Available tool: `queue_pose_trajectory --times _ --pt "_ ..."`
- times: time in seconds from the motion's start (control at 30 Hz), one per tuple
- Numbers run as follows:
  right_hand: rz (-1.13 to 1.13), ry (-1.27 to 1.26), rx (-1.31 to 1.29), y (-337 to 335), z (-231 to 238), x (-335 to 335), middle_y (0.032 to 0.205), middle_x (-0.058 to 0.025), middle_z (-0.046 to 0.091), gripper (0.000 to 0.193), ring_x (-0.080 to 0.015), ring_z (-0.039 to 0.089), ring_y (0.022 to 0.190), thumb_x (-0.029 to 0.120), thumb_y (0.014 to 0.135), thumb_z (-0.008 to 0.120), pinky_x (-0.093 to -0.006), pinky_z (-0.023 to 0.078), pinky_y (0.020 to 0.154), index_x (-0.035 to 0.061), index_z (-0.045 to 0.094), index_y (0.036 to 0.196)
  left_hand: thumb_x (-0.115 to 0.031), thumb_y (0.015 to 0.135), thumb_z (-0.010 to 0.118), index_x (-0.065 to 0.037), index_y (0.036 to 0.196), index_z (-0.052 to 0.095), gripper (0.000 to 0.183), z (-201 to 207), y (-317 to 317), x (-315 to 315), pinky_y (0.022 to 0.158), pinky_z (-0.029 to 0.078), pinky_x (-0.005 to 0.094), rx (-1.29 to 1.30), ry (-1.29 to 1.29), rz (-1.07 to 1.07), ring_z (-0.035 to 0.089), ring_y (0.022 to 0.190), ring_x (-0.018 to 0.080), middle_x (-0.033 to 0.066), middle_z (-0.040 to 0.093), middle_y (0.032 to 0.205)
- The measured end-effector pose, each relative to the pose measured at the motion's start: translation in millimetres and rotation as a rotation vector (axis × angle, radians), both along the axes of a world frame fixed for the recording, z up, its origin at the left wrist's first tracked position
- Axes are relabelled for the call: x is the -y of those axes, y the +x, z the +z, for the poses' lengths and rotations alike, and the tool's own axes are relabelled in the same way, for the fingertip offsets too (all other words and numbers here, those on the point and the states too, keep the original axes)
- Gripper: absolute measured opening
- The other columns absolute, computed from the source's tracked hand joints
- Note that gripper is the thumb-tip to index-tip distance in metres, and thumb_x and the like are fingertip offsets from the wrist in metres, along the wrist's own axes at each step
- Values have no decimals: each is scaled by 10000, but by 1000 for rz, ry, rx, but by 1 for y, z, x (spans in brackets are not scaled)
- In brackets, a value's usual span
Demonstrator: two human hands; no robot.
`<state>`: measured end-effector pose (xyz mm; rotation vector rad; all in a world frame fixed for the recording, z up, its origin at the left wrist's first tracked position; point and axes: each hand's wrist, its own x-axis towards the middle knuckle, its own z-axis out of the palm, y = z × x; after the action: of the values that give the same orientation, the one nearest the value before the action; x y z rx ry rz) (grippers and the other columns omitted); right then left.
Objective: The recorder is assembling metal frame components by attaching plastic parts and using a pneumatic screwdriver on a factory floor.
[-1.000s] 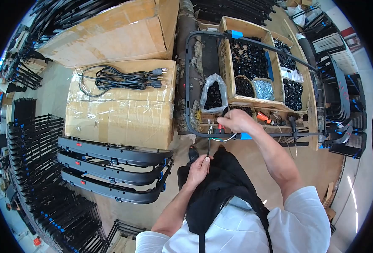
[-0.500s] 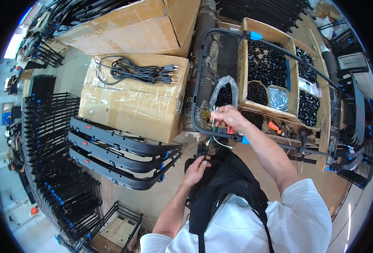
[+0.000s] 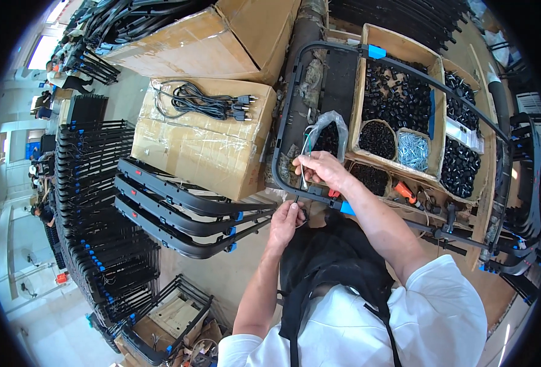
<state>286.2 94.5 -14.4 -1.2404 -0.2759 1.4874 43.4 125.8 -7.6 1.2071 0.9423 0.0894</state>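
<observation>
My right hand (image 3: 324, 171) is closed in a pinch on thin white and green wires (image 3: 305, 176), above the near left corner of a black tubular frame (image 3: 277, 147) with blue pieces on it. Some of the wire loops up past my fingertips. Lower and to the left, my left hand (image 3: 284, 224) grips a dark cable (image 3: 296, 199) between thumb and fingers, just outside the frame's near edge. Most of that cable is hidden by the hand. Beyond my right hand is a clear plastic bag (image 3: 331, 131) of small black parts.
Wooden bins (image 3: 368, 92) of black parts and silver screws (image 3: 413, 150) stand at right, with an orange-handled tool (image 3: 406, 192) below. At left, black power cords (image 3: 203, 101) lie on a cardboard box (image 3: 185, 147). Curved black bars (image 3: 179, 211) stick out beside it, near stacked frames (image 3: 99, 202).
My left hand has come up closer to the frame's near edge. The wires in my right hand now loop upward, and the two hands are nearer each other. The view has shifted slightly.
</observation>
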Motion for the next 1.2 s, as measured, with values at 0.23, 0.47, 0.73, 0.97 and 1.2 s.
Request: queue_pose_trajectory --times 0.23,0.47,0.73,0.97,1.2 --pt "-323 14 116 3 2 -13 893 -37 722 323 -74 603 642 314 1067 661 -240 454 526 2 727 1121 -212 1142 529 -7 1199 655 247 -12 23 -6 843 529 300 168 -32 76 659 885 129 61 746 1010" --pt "-13 -84 289 3 9 -15 908 -12 696 350 -61 600 679 295 1054 686 -217 460 550 -14 734 1211 -151 1109 585 -21 1175 670 168 -16 19 -9 834 524 286 218 -243 134 659 880 120 56 759 1027" --pt "-39 -76 309 2 16 -10 917 -22 707 349 -66 611 696 306 1061 672 -215 460 547 -8 729 1203 -87 1063 634 -30 1234 653 181 -32 21 -10 766 524 279 339 -402 261 660 834 124 61 743 1006" --pt "-145 -273 913 70 15 8 894 -91 772 308 -177 680 684 309 1008 672 -336 554 633 29 780 1078 -65 1030 651 -36 1255 654 227 -39 18 -14 746 516 271 380 -407 261 656 799 129 62 744 992" --pt "536 -344 1768 74 -10 2 899 -155 762 135 -335 714 969 127 840 650 -466 516 927 111 783 854 -73 1045 654 -20 1309 639 270 -28 0 9 787 537 283 358 -442 240 671 861 134 63 741 1020"
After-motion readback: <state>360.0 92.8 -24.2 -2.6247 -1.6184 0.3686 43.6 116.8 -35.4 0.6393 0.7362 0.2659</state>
